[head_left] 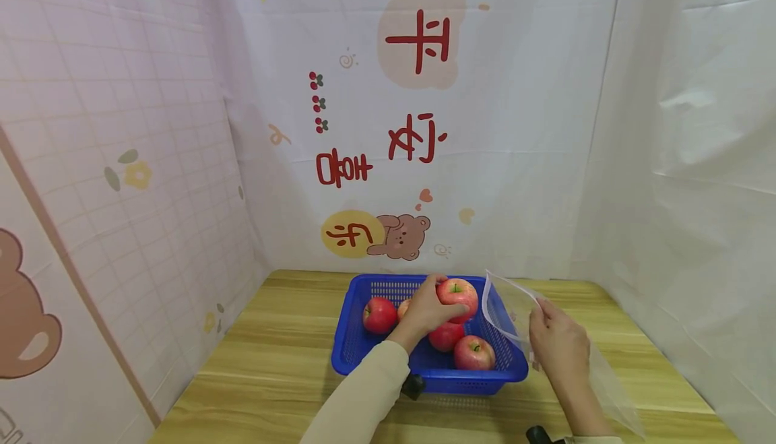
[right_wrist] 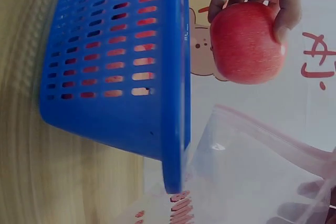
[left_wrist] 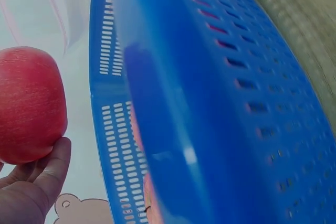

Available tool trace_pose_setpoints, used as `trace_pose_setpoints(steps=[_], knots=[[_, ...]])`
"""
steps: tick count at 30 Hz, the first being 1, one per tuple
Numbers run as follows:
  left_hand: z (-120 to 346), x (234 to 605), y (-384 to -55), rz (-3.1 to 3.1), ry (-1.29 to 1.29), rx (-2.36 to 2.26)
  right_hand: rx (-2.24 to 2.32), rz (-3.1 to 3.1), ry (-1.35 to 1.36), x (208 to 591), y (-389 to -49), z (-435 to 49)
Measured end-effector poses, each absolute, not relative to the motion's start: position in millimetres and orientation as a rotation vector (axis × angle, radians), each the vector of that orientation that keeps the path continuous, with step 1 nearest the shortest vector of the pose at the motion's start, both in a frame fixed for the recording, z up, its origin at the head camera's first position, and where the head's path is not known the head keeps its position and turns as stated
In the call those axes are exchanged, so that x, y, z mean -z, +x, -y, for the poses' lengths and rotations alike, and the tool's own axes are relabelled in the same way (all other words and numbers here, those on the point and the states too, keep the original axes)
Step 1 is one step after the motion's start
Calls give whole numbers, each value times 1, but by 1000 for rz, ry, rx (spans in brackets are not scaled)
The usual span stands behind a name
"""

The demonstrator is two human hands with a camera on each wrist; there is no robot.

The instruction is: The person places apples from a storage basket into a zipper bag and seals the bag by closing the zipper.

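My left hand (head_left: pixel 427 308) grips a red apple (head_left: pixel 457 300) above the blue plastic basket (head_left: pixel 341 336). In the left wrist view, thumb and fingers hold that apple (left_wrist: pixel 31 103) from below, higher than the basket's rim. Several more apples lie in the basket, among them one at the left (head_left: pixel 380 315) and one at the front right (head_left: pixel 475 353). At the basket's right side, my right hand (head_left: pixel 560 346) pinches the edge of a clear plastic bag (head_left: pixel 509 299) with a pinkish rim. In the right wrist view the bag's mouth (right_wrist: pixel 252 129) gapes toward the held apple (right_wrist: pixel 247 43).
The basket stands on a wood-grain table (head_left: pixel 261 363). White printed cloth (head_left: pixel 515 127) hangs behind the table, with more cloth at both sides. Dark wrist-camera mounts show at the left wrist (head_left: pixel 413 386) and the right wrist (head_left: pixel 537 434).
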State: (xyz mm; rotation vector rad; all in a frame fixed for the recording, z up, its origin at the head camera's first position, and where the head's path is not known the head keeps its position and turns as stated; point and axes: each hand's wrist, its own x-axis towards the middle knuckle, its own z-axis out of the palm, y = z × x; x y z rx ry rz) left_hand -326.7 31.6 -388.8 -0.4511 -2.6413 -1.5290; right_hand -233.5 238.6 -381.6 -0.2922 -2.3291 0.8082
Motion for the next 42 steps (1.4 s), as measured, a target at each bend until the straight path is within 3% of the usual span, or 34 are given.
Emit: trace_pose_setpoints(steps=[42], knots=[[-107, 387, -313, 2598, -560, 1640, -909, 2420, -347, 377, -233, -235]])
